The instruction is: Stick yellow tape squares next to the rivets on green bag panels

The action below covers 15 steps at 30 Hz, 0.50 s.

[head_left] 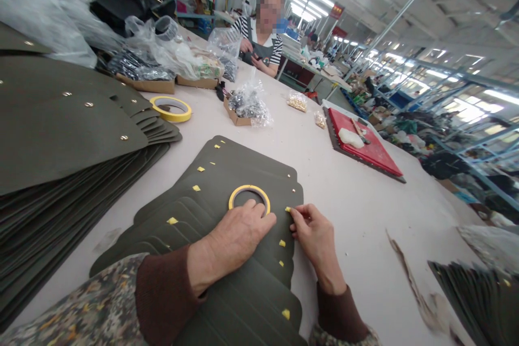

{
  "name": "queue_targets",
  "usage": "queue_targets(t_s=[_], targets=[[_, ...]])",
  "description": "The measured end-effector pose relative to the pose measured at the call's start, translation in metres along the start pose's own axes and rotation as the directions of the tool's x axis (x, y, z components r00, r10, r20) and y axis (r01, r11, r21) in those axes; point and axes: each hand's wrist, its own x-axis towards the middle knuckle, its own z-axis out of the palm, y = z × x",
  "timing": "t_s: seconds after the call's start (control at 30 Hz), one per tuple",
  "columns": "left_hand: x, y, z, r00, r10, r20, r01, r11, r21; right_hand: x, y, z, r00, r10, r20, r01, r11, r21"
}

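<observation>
A fanned stack of dark olive leather panels [227,238] lies on the white table [357,211], with small yellow tape squares [172,220] along its edges. My left hand [239,238] rests flat on the panels, fingertips over the lower rim of a yellow tape roll [249,190]. My right hand [312,232] sits at the panels' right edge, thumb and forefinger pinching a small yellow tape piece [288,209]. The panels under my left palm are hidden.
A tall stack of studded olive panels [68,130] fills the left, beside another yellow tape roll [171,109]. Bagged metal hardware [248,105] sits ahead. A red cutting board [365,140] lies to the right. A co-worker [259,38] sits across the table.
</observation>
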Motion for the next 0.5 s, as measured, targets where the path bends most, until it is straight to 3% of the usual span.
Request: queue_targets(t_s=[0.13,0.2,0.4,0.5], targets=[[0.0,0.0,-0.002,1.0,0.013,0.008,-0.012,1.0,-0.013,-0.005,0.002,0.004,0.982,-0.184,-0.049,0.173,0.971,-0.166],[0.0,0.0,-0.002,1.0,0.02,0.012,-0.019,1.0,-0.024,-0.003,0.0,0.007,0.973,-0.219,-0.073,0.195,0.95,-0.245],[0.0,0.001,-0.002,1.0,0.011,0.02,-0.011,1.0,-0.024,0.006,-0.01,0.01,0.976,-0.211,-0.048,0.187,0.935,-0.3],[-0.004,0.007,-0.014,0.999,-0.014,0.031,0.015,0.999,-0.037,0.009,-0.008,0.003,0.993,-0.113,0.036,0.117,0.986,-0.119]])
